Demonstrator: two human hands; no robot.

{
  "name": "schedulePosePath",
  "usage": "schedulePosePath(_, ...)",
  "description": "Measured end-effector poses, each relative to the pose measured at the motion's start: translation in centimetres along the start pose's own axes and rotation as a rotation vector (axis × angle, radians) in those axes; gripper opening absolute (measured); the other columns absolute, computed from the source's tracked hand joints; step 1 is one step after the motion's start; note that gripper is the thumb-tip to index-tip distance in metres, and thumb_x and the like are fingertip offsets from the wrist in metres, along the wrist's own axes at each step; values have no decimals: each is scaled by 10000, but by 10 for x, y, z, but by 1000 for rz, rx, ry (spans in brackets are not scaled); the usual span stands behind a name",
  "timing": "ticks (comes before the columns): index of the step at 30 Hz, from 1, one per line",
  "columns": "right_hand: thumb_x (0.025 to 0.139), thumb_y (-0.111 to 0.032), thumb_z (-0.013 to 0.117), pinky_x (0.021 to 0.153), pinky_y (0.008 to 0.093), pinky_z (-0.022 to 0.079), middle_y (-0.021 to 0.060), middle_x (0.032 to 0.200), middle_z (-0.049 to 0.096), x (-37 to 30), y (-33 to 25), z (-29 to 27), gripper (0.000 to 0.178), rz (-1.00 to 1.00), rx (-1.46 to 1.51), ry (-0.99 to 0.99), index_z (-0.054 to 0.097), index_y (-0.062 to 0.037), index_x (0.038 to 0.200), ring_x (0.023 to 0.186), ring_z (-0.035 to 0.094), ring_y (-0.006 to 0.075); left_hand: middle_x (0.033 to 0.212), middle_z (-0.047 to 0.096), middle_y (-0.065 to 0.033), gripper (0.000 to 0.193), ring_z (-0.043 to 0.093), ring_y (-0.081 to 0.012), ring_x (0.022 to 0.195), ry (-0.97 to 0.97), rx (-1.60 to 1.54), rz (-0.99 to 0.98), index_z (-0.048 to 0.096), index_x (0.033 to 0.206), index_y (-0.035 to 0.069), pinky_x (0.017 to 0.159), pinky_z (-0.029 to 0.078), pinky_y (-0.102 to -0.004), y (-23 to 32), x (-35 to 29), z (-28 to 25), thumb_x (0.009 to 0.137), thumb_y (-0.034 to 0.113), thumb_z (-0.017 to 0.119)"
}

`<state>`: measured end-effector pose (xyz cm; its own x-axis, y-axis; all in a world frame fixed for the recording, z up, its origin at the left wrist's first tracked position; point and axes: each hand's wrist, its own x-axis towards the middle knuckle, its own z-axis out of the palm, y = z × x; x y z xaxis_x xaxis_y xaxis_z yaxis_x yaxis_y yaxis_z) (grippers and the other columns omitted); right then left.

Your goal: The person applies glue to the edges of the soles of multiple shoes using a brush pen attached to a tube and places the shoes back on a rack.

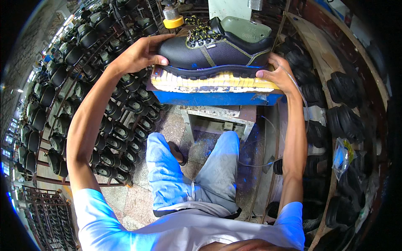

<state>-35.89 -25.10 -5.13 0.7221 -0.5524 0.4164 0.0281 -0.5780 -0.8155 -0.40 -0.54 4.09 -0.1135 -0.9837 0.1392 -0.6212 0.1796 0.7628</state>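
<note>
At 12 o'clock, a blue, straight-edged block (188, 98) carries a ribbed, yellow-and-white pad (217, 84). Over it, a black leather lace-up shoe (234, 53) sits upright, toe toward 9 o'clock; how fully the sole bears down, I cannot tell. The left hand (140, 55), at 11 o'clock, grips the toe; the right hand (284, 76), at 1 o'clock, clasps the heel. Even support from both should keep it level, fingers best clear of the yellow-collared metal cylinder (171, 16) beyond.

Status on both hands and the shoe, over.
Left hand gripping toe end, right hand gripping heel end. Black shoe upright over yellow pad. Yellow-ringed fitting beyond toe, nothing blocking hands.
</note>
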Motion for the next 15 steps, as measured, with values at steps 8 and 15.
schedulePosePath(8,691,-311,934,1037,361,470,183,1236,675,-2,-6,-1,748,14,65,-15,617,54,1261,1159,618,252,1255,677,-179,881,655,-230,1123,-107,330,-19,433,1486,-22,1020,507,-376,7,23,-18,762,234,864)
schedulePosePath(15,712,-310,925,1045,356,462,197,1253,665,-5,-13,-1,778,56,54,-37,585,63,1304,1192,604,237,1215,684,-164,829,646,-204,1131,-233,449,-90,434,1484,-26,1012,512,-372,29,31,-21,800,205,841)
